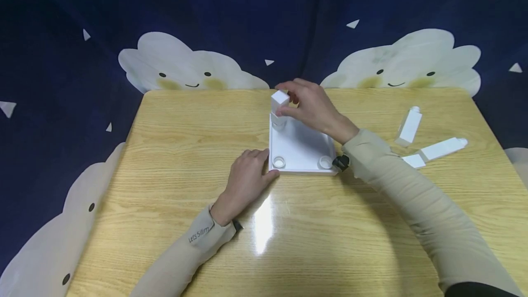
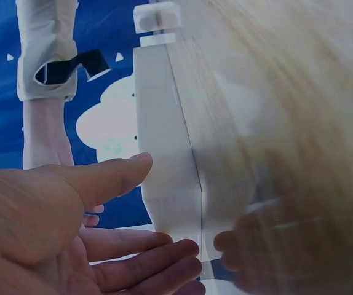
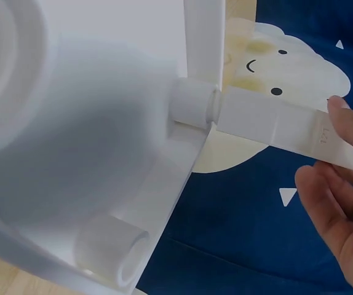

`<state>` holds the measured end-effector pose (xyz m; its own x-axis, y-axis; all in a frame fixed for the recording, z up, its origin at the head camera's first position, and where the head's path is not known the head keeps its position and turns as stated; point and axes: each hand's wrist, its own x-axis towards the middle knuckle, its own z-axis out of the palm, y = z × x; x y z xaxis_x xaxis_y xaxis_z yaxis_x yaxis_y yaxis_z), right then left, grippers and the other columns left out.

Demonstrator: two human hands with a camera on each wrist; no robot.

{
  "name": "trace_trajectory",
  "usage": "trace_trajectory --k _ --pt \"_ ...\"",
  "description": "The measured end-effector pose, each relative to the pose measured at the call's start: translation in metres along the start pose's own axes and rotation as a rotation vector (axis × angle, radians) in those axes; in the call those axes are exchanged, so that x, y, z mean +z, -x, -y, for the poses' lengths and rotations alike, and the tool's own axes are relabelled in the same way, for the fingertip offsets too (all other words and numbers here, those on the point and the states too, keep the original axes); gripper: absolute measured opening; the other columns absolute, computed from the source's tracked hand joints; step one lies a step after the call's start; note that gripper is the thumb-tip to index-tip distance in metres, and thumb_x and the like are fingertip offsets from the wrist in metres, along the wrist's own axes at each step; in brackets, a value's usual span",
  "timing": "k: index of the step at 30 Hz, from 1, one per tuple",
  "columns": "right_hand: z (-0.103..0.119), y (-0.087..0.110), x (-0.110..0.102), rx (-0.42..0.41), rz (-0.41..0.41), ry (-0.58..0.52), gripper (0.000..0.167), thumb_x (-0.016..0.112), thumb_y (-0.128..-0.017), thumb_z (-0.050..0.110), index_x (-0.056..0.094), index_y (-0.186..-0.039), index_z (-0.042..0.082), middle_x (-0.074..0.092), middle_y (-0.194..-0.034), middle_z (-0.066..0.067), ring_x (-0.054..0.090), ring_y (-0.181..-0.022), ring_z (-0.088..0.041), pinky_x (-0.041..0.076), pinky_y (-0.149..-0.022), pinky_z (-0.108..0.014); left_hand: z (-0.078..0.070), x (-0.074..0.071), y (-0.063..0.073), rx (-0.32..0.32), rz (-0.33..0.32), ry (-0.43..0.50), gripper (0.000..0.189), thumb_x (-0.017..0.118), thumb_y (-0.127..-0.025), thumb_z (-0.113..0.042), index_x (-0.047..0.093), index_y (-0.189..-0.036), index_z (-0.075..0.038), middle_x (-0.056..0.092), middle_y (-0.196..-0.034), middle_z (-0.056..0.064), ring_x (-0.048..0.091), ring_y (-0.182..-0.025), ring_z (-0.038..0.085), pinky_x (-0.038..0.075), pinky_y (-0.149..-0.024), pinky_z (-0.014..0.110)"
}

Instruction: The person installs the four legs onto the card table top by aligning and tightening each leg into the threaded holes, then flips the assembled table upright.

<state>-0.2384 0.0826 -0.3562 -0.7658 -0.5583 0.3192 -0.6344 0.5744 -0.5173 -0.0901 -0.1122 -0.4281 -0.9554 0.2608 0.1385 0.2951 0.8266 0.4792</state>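
Note:
A shallow white square panel (image 1: 303, 143) with raised edges lies on the table, round sockets at its corners. At its far left corner my right hand (image 1: 315, 107) pinches the upper end of a white square leg (image 1: 280, 101) between thumb and fingers. The right wrist view shows the leg (image 3: 269, 123) lined up with the corner socket (image 3: 193, 102), its end right at the socket's rim. My left hand (image 1: 247, 178) touches the panel's near left corner, thumb on the front side and fairly straight fingers along the left side.
To the right lie two more white legs with round ends, one leg (image 1: 409, 127) farther back and one leg (image 1: 443, 149) nearer. A small white piece (image 1: 414, 161) shows partly behind my right sleeve. A dark blue cloud-patterned curtain (image 1: 297, 13) hangs behind the wooden table (image 1: 185, 150).

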Motion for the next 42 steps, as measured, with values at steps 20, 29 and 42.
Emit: trace_trajectory --k 20,29,42 --pt "-0.005 -0.0002 -0.0031 0.007 -0.021 -0.044 0.034 0.082 -0.094 0.015 0.074 -0.123 -0.002 0.07 -0.103 -0.014 0.069 -0.091 -0.029 0.057 -0.081 -0.04 -0.0016 -0.0015 0.0 -0.008 0.008 0.006 0.056 0.089 -0.094 -0.028 0.07 -0.137 0.004 0.076 -0.123 0.021 0.07 -0.109 0.039 0.059 -0.093 0.052" --pt "-0.0014 -0.001 -0.0006 0.092 -0.014 -0.078 0.034 0.085 -0.093 0.02 0.071 -0.118 0.001 0.074 -0.099 -0.012 0.069 -0.091 -0.028 0.054 -0.082 -0.04 -0.0017 -0.001 0.0003 -0.003 0.0 0.002 0.058 0.089 -0.094 -0.029 0.069 -0.137 0.005 0.076 -0.123 0.022 0.07 -0.11 0.04 0.059 -0.094 0.053" --pt "-0.0021 -0.003 0.0014 0.037 0.018 -0.061 0.051 0.091 -0.093 0.021 0.071 -0.137 0.002 0.068 -0.093 -0.009 0.063 -0.082 -0.024 0.048 -0.071 -0.035 -0.0007 -0.0003 0.0005 -0.003 0.0 0.007 0.056 0.089 -0.094 -0.029 0.07 -0.137 0.004 0.076 -0.123 0.021 0.07 -0.11 0.039 0.059 -0.094 0.052"
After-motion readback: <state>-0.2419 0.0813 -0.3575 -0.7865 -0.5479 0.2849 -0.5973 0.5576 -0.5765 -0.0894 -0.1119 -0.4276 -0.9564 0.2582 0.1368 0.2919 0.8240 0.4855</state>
